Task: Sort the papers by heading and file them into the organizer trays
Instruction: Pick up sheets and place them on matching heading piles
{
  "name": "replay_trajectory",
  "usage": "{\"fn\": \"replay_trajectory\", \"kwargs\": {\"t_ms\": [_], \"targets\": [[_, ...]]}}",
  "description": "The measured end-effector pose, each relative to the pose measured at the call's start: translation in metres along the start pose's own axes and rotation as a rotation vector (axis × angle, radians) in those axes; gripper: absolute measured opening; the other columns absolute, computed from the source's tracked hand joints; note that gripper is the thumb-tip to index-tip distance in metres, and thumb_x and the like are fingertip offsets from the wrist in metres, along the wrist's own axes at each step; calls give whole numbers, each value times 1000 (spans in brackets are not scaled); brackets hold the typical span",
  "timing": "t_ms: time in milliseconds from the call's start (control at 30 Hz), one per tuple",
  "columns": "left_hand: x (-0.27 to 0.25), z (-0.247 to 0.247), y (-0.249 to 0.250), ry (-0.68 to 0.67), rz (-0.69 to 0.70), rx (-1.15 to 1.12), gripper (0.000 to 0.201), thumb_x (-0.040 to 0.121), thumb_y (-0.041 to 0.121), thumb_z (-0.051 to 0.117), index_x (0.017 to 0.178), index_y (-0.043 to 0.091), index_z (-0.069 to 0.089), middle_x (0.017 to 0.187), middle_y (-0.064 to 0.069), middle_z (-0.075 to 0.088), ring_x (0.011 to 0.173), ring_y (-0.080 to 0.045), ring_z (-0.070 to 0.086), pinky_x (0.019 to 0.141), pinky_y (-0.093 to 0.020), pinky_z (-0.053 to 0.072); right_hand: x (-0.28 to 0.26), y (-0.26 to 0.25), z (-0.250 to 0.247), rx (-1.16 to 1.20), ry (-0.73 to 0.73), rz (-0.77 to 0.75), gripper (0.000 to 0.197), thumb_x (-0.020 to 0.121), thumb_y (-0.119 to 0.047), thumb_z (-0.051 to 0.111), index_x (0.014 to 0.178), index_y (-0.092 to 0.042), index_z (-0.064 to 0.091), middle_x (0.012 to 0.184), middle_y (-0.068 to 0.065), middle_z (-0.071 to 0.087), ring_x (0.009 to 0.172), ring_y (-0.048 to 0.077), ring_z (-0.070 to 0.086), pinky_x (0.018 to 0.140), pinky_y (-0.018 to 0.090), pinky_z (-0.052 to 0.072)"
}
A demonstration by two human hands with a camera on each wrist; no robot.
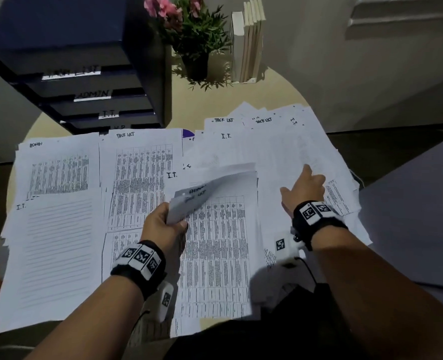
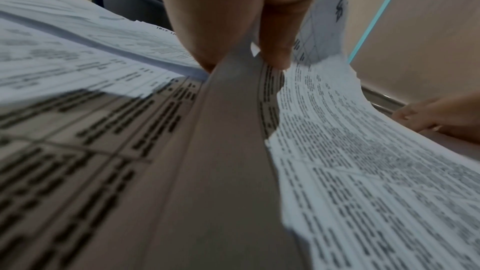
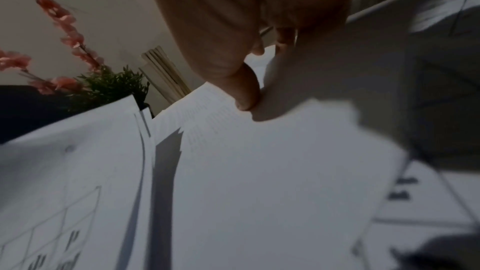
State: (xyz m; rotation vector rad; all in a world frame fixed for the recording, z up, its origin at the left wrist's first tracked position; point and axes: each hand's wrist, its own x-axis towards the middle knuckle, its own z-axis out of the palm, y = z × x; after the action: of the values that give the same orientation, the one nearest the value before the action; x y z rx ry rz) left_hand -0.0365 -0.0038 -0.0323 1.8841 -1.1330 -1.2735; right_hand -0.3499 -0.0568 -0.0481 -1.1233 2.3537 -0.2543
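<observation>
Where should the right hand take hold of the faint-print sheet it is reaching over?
Probably at the faint-print sheet's right edge, coming in from the right: that edge overhangs the fanned pile, so fingers can likely slip under it. The right hand presses flat mid-page, where nothing lifts. The left hand already pinches a sheaf.

White papers (image 1: 59, 250) with black tables; dark-blue organizer (image 1: 90, 61); pink flowers (image 1: 163, 7).

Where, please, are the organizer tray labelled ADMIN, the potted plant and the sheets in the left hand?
ADMIN tray (image 1: 93, 96): head view, its label.
Potted plant (image 1: 195, 64): head view, its pot.
Held sheets (image 1: 189, 201): head view, bent top corner.
</observation>
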Motion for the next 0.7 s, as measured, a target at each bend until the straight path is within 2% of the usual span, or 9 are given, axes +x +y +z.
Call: {"fn": "replay_trajectory", "kwargs": {"t_ms": [67,133,200,267,367,433,533,600,700], "targets": [[0,0,-1,3,-2,-9,33,80,-10,71,97,18,65,92,-3,72,85,-21,67,79,-37,55,4,-2,1,86,-36,22,80,89,-22,66,152,-14,17,142,21,37,128,40,43,104,47,41],[1,1,-2,-9,-1,-14,29,80,-9,72,95,15,66,90,-4,72,81,-20,66,76,-34,55,4,0,-4,102,-26,-5,66,92,-18,60,148,-9,26,138,21,47,124,39,49,100,45,43],[4,1,-5,-17,-5,-18,24,79,-11,71,91,8,66,86,-4,71,78,-20,65,72,-31,54,3,3,-11,129,17,-62,47,96,-15,54,139,-9,37,127,19,57,106,35,57,87,39,46],[9,2,-7,-21,-8,-37,23,76,-16,70,87,3,64,83,-7,71,79,-20,65,72,-32,53,-1,5,-17,143,33,-98,33,98,-15,50,130,-13,42,114,18,62,90,30,56,76,33,44],[9,3,-5,-32,-13,-51,24,75,-19,68,89,1,64,87,-11,71,84,-24,66,72,-32,54,-3,7,-22,85,100,-163,13,98,-14,46,109,-11,53,106,17,63,91,33,53,75,36,43],[9,3,-3,-27,-34,-69,31,78,-13,69,98,11,65,91,-5,70,87,-21,65,73,-31,55,-2,9,-22,62,179,-247,12,94,-9,50,99,-7,61,108,18,60,99,35,50,80,38,42],[13,-1,-1,-49,1,-67,58,75,-6,74,122,23,56,110,-3,67,102,-21,64,82,-38,58,-3,14,-18,306,109,-242,10,95,-6,49,96,-9,58,97,13,61,86,28,54,72,29,39],[12,2,-1,-60,-18,-75,51,78,-4,73,121,21,61,110,-3,70,103,-26,66,84,-45,57,-7,18,-15,433,43,-220,14,94,-4,48,93,-14,58,89,7,62,79,25,55,66,27,40],[8,10,2,-20,-105,-168,28,88,-4,65,111,12,67,95,-4,74,86,-26,67,79,-39,55,-12,22,-10,634,-93,-181,28,89,3,51,85,-23,61,79,-2,63,73,15,57,72,25,45]]}}
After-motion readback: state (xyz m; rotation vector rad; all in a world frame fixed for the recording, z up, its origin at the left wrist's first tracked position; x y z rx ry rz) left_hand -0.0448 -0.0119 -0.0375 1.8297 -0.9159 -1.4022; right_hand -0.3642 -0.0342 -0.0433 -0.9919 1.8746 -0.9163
